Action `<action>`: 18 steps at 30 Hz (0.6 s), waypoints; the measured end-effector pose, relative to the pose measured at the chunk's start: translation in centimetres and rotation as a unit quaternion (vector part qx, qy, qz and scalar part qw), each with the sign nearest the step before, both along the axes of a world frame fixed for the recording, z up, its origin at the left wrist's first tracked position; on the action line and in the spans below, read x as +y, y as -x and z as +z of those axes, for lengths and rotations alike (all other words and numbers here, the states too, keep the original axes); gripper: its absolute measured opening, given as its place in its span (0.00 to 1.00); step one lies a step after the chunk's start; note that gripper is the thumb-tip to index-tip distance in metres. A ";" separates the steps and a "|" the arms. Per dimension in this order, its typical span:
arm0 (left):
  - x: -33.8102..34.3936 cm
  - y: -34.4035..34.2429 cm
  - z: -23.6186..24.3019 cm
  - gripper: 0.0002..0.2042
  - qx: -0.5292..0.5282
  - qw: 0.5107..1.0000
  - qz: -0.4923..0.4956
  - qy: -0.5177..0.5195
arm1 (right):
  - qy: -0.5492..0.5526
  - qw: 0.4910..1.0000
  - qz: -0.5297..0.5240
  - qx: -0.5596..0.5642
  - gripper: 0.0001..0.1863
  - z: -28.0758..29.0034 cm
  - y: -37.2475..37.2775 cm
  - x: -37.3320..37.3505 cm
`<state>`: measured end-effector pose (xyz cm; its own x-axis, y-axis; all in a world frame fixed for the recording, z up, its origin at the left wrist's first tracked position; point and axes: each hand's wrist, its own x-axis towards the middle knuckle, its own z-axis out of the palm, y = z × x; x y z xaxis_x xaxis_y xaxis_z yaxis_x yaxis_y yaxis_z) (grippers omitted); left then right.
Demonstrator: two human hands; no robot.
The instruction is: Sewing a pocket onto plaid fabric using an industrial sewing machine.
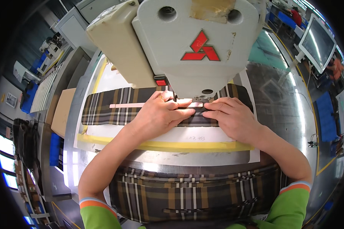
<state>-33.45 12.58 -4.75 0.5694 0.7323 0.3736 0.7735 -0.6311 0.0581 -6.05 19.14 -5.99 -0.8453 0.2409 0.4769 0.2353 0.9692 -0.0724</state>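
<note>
A dark plaid fabric panel (pixel 97 110) with brown and white stripes lies flat under the machine head. Along its middle runs a narrow pink strip (pixel 127 105). My left hand (pixel 156 115) rests across the strip, its thumb and forefinger stretched to the right on either side of it. My right hand (pixel 235 119) lies at the strip's right end, fingers extended and pointing left onto the fabric. Both hands press from above, with their fingertips close together just below the sewing machine head (pixel 202 72). The head's lower part hides the needle area.
Beneath the panel is a white sheet (pixel 156 136) edged with yellow tape (pixel 187 146), on a metal table (pixel 283 103). More plaid fabric (pixel 195 194) lies at the near edge, between my forearms. A cardboard piece (pixel 63 108) stands left; a monitor (pixel 318 42) is at far right.
</note>
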 end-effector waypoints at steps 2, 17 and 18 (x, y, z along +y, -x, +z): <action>-0.1 0.0 -0.5 0.12 -0.011 1.000 0.003 -0.017 | 0.038 0.999 -0.026 0.010 0.22 -0.2 -0.2 -0.1; -0.3 0.0 -0.9 0.10 -0.059 0.997 0.004 -0.048 | 0.039 0.997 -0.032 0.051 0.22 -0.4 0.0 -0.5; -0.2 0.0 -0.8 0.12 -0.057 0.998 0.006 -0.039 | 0.039 0.997 -0.031 0.050 0.22 -0.3 0.0 -0.5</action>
<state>-33.42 12.35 -5.53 0.5108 0.7051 0.4919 0.7726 -0.6274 0.0970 -6.02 18.68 -6.31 -0.7768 0.3317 0.5354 0.2829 0.9432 -0.1739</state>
